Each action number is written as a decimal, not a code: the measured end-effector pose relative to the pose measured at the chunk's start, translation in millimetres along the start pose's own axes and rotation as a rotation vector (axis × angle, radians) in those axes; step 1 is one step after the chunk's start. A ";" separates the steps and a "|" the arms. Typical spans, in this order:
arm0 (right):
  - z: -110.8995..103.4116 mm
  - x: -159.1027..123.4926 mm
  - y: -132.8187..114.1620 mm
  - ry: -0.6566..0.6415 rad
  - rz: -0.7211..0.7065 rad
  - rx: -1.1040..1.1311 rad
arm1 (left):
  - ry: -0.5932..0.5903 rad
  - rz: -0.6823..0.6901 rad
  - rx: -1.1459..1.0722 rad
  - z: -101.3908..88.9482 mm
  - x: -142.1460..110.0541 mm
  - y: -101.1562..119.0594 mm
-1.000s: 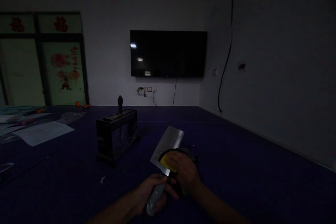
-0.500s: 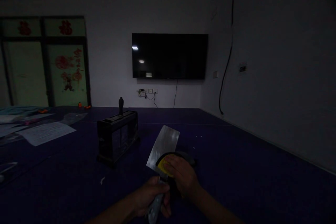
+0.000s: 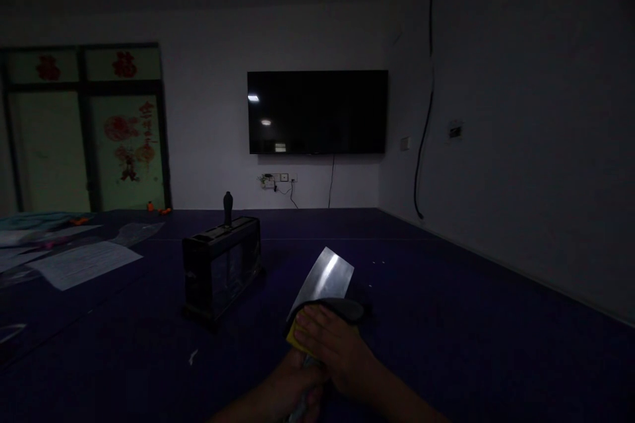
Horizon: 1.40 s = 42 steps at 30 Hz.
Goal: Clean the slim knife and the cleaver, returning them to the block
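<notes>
Tilted upward in front of me is a cleaver [image 3: 328, 274] with a broad, shiny metal blade. My left hand [image 3: 294, 384] is closed around its handle, which shows only in part. Against the lower blade, my right hand [image 3: 331, 346] presses a yellow and dark grey cloth [image 3: 297, 336]. Its fingers lie over the yellow side, and the cloth covers the blade's base. To the left stands a black box-shaped holder [image 3: 198, 271] with a see-through side. A dark handle [image 3: 228, 208] sticks up from its top.
Papers [image 3: 84, 264] and clear plastic lie at the left on the dark blue surface [image 3: 149, 357]. Small orange items [image 3: 163, 211] sit near its far edge. Beyond are a wall-mounted television [image 3: 317, 112], wall sockets [image 3: 284, 177], a hanging cable [image 3: 425, 125] and a door [image 3: 129, 145].
The cleaver blade has shifted slightly right and down in view and tilts more rightward. The right hand and cloth have slid lower, closer to the left hand on the handle.
</notes>
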State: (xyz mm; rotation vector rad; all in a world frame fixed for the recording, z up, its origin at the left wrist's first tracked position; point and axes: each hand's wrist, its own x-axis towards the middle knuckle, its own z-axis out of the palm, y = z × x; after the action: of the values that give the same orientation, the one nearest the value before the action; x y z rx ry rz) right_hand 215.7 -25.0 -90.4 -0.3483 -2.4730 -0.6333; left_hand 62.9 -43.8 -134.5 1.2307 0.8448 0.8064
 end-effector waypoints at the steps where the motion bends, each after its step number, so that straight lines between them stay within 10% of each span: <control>1: 0.9 -0.5 0.2 0.000 -0.002 -0.005 | 0.015 0.017 0.010 -0.7 1.7 -3.1; 42: 15.3 -4.6 2.0 0.083 0.081 -0.104 | 0.050 0.038 0.039 -3.9 5.4 -13.2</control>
State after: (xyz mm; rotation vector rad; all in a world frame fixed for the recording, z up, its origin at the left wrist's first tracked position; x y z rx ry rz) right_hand 213.2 -16.0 -103.6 -0.4513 -2.3397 -0.7295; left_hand 62.9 -39.3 -148.6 1.2687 0.8836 0.8580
